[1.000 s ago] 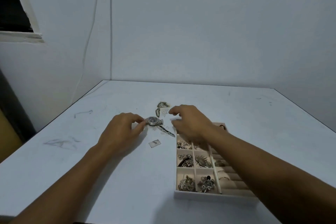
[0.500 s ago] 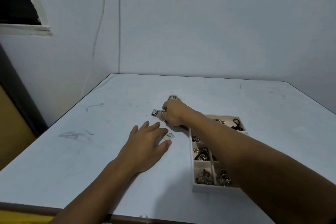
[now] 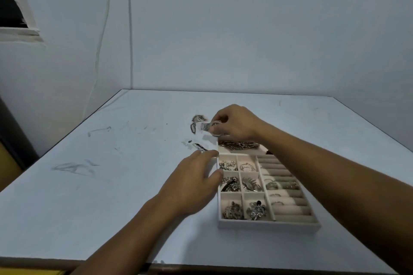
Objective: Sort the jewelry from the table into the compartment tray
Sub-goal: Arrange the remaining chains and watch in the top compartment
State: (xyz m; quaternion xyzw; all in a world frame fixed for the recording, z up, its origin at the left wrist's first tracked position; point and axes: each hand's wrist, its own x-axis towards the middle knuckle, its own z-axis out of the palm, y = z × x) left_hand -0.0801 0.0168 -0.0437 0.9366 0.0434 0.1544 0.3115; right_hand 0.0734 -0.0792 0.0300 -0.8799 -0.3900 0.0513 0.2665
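Silver watch is pinched in curled right hand just beyond compartment tray, likely for dropping in | left hand, fingers straight and together, is laid against tray's left wall, seemingly steadying | loose jewelry lies beyond tray

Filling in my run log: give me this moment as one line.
right hand: grips watch beyond tray | left hand: open, beside tray's left wall | loose jewelry: on table
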